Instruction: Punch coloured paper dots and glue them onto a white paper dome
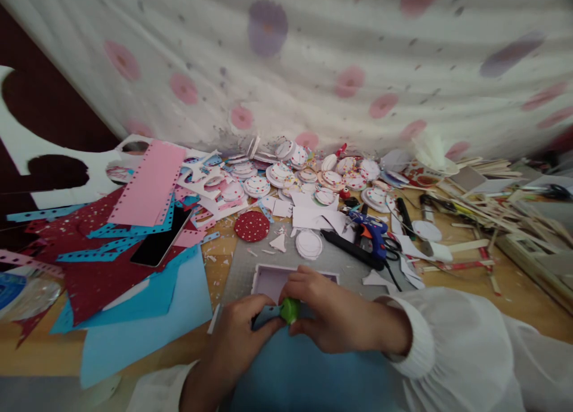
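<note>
Small green thing [290, 310], maybe hole punch, sits just nearer me than white-rimmed box [267, 279]. Looks roundish; no clear long axis. My right hand [333, 310] is nearer, pinching it from right side. My left hand [239, 334] reaches in from left, thumb close by; can't tell whether it grips blue paper [290, 376] nearer me than box. No brand, label or writing readable, even on glue gun [370, 233] beyond box, to right.

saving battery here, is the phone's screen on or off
Looks off: the part of the phone that shows is plain black, with nothing lit.
</note>
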A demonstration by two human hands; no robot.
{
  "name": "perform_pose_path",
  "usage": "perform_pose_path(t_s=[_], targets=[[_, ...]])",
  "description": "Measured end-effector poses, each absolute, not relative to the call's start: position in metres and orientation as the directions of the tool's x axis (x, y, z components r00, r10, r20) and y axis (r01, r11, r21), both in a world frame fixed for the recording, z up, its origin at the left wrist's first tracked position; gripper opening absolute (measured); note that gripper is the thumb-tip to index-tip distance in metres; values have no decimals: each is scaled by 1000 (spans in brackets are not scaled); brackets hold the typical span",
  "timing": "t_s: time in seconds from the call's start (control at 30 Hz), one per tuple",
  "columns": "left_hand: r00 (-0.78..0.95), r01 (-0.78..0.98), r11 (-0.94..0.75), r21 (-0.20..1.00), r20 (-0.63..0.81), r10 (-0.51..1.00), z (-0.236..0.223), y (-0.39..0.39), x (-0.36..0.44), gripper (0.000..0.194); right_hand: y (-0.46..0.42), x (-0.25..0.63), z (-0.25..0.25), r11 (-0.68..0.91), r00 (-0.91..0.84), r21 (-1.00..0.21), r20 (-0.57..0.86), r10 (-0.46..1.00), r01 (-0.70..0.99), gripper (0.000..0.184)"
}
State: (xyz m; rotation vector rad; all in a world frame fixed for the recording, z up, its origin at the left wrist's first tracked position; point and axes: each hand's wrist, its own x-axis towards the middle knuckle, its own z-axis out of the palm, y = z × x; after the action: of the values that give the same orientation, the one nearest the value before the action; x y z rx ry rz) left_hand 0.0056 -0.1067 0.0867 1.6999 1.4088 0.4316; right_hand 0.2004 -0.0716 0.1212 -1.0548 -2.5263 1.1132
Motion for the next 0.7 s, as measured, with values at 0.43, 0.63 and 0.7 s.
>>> perform_pose_path(t_s=[0.43,0.63,0.7], targets=[[445,649,-149,746,-214,870,105,-105,7,32,-79,193,122,561,-756,-609,-100,647,560,20],[505,622,-303,722,-74,860,90,-103,6,31,-85,192,109,539,-733,-620,-88,675,570,22],[493,618,-307,723,-53,869,89,-104,6,29,-83,192,109,531,-725,-612,-104,681,586,21]])
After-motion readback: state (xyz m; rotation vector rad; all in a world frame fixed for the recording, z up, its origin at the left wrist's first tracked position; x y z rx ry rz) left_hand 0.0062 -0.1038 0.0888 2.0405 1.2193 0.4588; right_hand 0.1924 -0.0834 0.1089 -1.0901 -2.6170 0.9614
